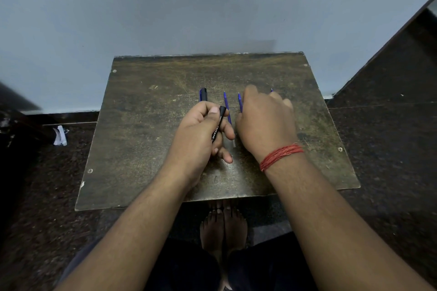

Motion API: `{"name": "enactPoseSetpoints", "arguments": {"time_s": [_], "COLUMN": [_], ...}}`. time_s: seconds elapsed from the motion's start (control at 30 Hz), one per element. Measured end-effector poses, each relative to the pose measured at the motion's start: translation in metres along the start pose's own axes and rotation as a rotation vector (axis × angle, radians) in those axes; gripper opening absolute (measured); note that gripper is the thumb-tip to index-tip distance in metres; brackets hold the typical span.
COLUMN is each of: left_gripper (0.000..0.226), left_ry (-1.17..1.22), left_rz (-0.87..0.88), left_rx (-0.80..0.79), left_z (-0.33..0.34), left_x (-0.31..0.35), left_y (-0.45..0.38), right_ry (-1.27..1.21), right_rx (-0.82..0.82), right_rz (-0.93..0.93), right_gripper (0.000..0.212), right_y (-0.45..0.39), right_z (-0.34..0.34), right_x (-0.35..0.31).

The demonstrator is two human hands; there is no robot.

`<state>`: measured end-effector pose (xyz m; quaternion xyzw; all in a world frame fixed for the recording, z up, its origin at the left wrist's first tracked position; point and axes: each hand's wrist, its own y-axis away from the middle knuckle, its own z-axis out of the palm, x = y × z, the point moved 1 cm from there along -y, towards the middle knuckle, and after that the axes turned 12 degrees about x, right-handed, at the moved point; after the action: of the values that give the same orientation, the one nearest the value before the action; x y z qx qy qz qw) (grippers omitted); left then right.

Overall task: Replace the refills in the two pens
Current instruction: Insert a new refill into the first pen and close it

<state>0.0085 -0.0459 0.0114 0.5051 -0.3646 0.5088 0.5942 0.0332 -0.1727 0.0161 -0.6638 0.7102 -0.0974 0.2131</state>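
Note:
My left hand (203, 134) is closed around a black pen barrel (218, 125) with white lettering, its open end pointing up and away. Behind that hand a second pen (203, 94), black and blue, lies on the worn wooden table (146, 125). A blue refill (227, 106) lies to its right, with a clear tail end near my left fingers. Another blue refill (240, 101) is partly under my right hand (264, 120), which rests palm down over it. A third blue tip (272, 90) pokes out beyond the right fingers. Whether the right fingers pinch anything is hidden.
The small table stands against a pale blue wall (189, 7). Dark speckled floor surrounds it, with a scrap of white paper (60, 136) on the left. My bare feet (223, 224) show below the table's near edge. A red thread band (281, 156) circles my right wrist.

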Motion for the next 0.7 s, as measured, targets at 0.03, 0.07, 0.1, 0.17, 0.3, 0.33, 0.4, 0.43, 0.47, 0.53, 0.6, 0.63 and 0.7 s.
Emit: {"name": "enactPoseSetpoints", "arguments": {"time_s": [0.03,0.07,0.1,0.17,0.3,0.33,0.4,0.43,0.47,0.53,0.6,0.63,0.7], "left_gripper": [0.023,0.024,0.024,0.025,0.021,0.021,0.021,0.021,0.022,0.024,0.026,0.026,0.027], "left_ry": [0.001,0.001,0.001,0.004,0.014,0.021,0.026,0.025,0.023,0.021,0.021,0.019,0.015], "left_rz": [0.000,0.000,-0.002,-0.004,-0.004,-0.006,-0.010,-0.014,-0.018,-0.022,-0.012,-0.005,0.007], "left_rx": [0.003,0.006,0.008,0.009,-0.001,-0.002,0.006,0.015,0.024,0.030,0.012,0.003,-0.005], "left_z": [0.000,0.000,0.000,0.000,0.000,0.000,-0.002,-0.003,-0.003,-0.003,-0.002,-0.002,-0.002], "left_x": [0.000,0.001,0.001,0.001,0.001,0.000,-0.001,-0.001,-0.002,-0.003,-0.004,-0.004,-0.004], "left_y": [0.000,0.000,0.000,0.000,0.001,0.000,-0.001,-0.002,-0.003,-0.004,-0.004,-0.004,-0.004], "right_ry": [0.020,0.038,0.054,0.064,-0.009,-0.056,-0.198,-0.289,-0.390,-0.564,-0.671,-0.708,-0.768], "right_rx": [0.012,0.017,0.014,-0.001,-0.024,-0.036,-0.090,-0.128,-0.161,-0.205,-0.235,-0.242,-0.240], "right_rz": [0.004,0.007,0.008,0.008,0.061,0.093,0.198,0.261,0.320,0.392,0.427,0.442,0.463], "right_gripper": [0.018,0.020,0.022,0.024,0.025,0.025,0.028,0.028,0.027,0.026,0.023,0.020,0.010], "right_y": [0.000,-0.001,-0.001,-0.002,-0.006,-0.008,-0.012,-0.014,-0.015,-0.015,-0.015,-0.015,-0.014], "right_z": [0.001,0.001,0.002,0.003,0.000,-0.002,-0.010,-0.014,-0.018,-0.022,-0.023,-0.023,-0.023], "right_x": [-0.001,-0.002,-0.004,-0.007,-0.007,-0.005,-0.001,0.000,0.000,-0.001,-0.004,-0.005,-0.006]}}
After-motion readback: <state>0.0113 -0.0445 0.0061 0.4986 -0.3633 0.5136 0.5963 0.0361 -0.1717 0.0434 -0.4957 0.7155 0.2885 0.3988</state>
